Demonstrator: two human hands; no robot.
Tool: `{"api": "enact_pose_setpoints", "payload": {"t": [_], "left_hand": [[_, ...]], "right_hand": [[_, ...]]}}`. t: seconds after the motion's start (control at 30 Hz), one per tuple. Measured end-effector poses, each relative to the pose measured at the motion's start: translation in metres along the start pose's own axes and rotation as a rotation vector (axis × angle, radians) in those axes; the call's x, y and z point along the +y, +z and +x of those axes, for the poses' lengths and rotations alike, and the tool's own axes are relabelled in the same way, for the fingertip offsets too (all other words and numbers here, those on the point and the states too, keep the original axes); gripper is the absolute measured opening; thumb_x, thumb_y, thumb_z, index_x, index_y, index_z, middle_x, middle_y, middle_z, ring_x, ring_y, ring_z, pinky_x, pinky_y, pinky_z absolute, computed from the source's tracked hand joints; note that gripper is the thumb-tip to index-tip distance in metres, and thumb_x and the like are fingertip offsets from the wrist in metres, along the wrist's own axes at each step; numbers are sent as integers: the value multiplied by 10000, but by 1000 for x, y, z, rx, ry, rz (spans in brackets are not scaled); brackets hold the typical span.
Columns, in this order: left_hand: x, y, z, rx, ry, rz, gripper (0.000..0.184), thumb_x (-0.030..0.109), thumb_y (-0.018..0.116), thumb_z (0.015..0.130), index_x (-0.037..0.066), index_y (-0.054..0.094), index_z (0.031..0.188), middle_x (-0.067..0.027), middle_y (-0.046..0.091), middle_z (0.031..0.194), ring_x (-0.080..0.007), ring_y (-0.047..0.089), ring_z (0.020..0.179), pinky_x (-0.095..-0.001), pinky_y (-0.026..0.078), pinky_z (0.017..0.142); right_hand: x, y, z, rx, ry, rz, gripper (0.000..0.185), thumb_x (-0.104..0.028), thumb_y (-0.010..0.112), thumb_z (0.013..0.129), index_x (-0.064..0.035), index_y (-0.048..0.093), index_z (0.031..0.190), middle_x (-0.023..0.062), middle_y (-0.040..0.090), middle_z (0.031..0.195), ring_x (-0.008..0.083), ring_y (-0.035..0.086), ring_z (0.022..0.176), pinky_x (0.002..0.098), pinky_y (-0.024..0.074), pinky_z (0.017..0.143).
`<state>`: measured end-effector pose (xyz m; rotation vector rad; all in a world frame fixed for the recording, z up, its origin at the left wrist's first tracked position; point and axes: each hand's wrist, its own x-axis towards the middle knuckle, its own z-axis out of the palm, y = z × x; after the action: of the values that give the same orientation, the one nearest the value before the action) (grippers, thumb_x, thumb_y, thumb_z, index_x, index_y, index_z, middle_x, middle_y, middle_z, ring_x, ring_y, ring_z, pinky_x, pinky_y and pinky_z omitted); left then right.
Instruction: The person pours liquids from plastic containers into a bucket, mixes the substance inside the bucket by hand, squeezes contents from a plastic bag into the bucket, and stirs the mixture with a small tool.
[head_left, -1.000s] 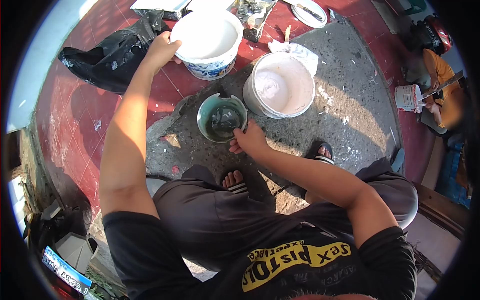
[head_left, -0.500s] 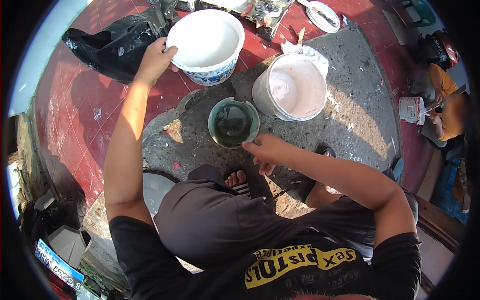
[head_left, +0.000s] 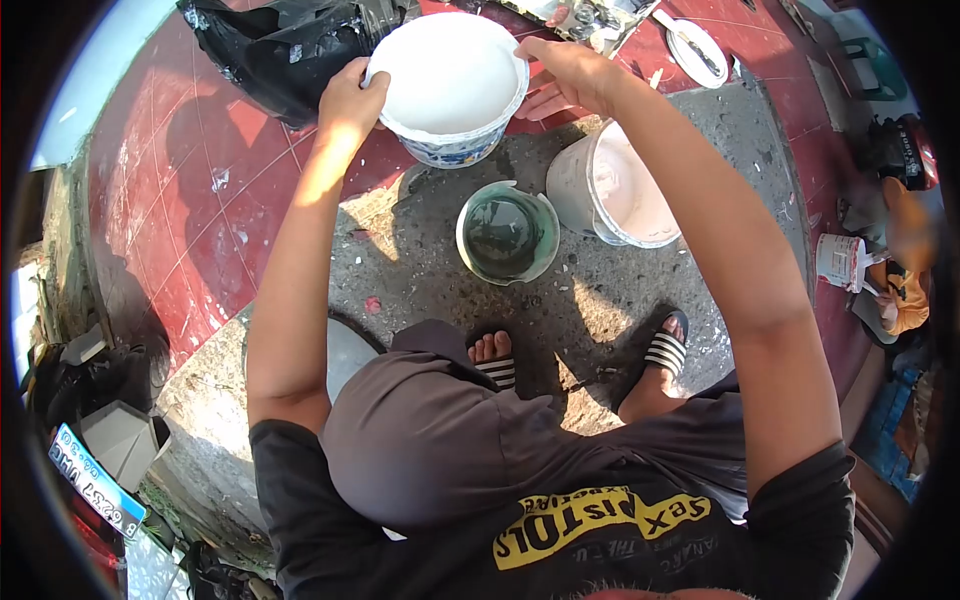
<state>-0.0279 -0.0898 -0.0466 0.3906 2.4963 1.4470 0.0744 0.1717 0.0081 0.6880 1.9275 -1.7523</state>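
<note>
A white paint bucket (head_left: 455, 150) with a blue printed pattern stands at the top centre, with smooth white content inside. My left hand (head_left: 352, 100) grips its left rim, thumb on top and fingers curled outside. On the opposite side, my right hand (head_left: 565, 75) has its thumb over the rim and its fingers against the outer wall. Just below stands a small greenish tub (head_left: 468, 235) with a ragged rim and dark liquid in it. A whitish pail (head_left: 575, 190) holding pale pinkish-white material is partly hidden behind my right forearm.
Black plastic bag (head_left: 285, 55) lies left of the bucket. At upper right is a white lid (head_left: 712, 40) with a dark-bladed tool on it. A person in orange (head_left: 908, 295) sits at far right beside a white pail (head_left: 838, 262). My sandalled feet stand on rough concrete.
My right hand has left the greenish tub and come up to the bucket's right rim. My left hand stays on the left rim. The view has shifted slightly.
</note>
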Motion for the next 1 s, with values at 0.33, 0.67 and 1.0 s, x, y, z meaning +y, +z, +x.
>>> {"api": "enact_pose_setpoints", "payload": {"t": [0.33,0.67,1.0], "left_hand": [[-16,6,-8,114,326,-30,335,225,584,850,1,687,1076,-178,726,897,-242,714,776,-328,535,732],[4,2,-25,116,426,-76,318,176,586,888,-4,668,1136,-130,735,893,-152,674,710,-293,526,693],[18,1,-46,140,447,-57,309,139,590,897,3,659,1166,-132,727,856,-130,660,666,-281,521,640]], "right_hand": [[3,27,-10,180,-182,-171,373,-65,535,880,263,540,1056,326,650,1024,381,720,726,367,655,605],[15,25,-32,247,-222,-145,449,-113,580,871,193,511,1193,255,643,1078,309,720,838,352,653,670],[44,28,-41,351,-298,-192,426,-166,563,863,148,556,1151,252,688,999,286,736,708,352,597,670]]}}
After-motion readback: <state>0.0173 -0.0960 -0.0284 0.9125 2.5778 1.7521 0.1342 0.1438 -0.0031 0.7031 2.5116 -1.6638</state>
